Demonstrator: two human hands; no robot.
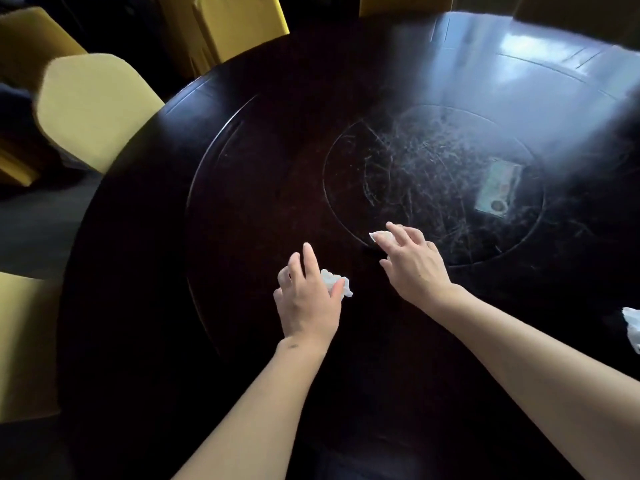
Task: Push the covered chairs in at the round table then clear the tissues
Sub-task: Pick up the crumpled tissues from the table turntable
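Both bare forearms reach in from the near edge over the dark round table (145,271).

Left hand (308,299): fingers loosely spread, thumb and fingers pinching a crumpled white tissue (334,282) against the tabletop. The wad is irregular, with no clear long axis.

Right hand (414,261): fingers spread, tips touching a second small tissue (379,235) at the rim of the scratched inset circle (433,181). Whether it is gripped or only touched, cannot tell. It looks slightly elongated, lying left to right.

Third crumpled tissue (633,327) at the right frame edge, cut off.

Farther in, a worn rectangular card or label (498,190) lies on the inset, long axis running near to far.

Yellow covered chairs (93,109) stand around the left and far rim.
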